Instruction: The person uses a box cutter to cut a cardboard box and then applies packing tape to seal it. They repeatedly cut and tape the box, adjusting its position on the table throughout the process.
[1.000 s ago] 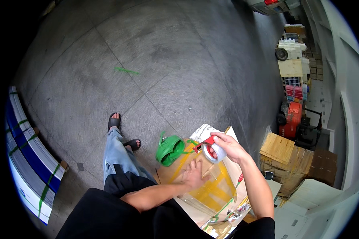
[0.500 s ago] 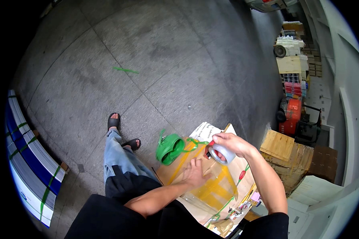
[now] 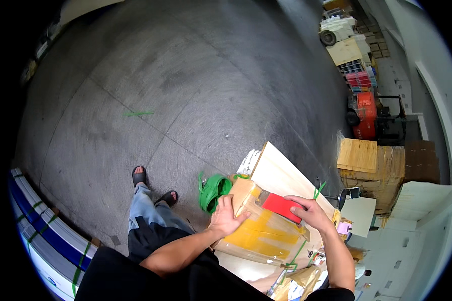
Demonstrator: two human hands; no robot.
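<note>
A brown cardboard box with broad yellow tape across it sits on a pale wooden table. My left hand lies on the box's left side, fingers and thumb spread, holding nothing. My right hand is closed on a red tape dispenser, whose flat red side faces up over the box's far right part. The tape roll is hidden now. Shiny clear tape shows just left of the dispenser. A coil of green strapping is beside the box's far left corner.
White printed paper lies at the table's far left edge. Crumpled brown paper is at the near right. Strapped stacks of sheets stand on the floor to the left. A red forklift and a large carton are at the right.
My right hand has turned the dispenser, so its roll is out of sight, and brought it over the box. The box has shifted, and my left hand has moved to its left side.
</note>
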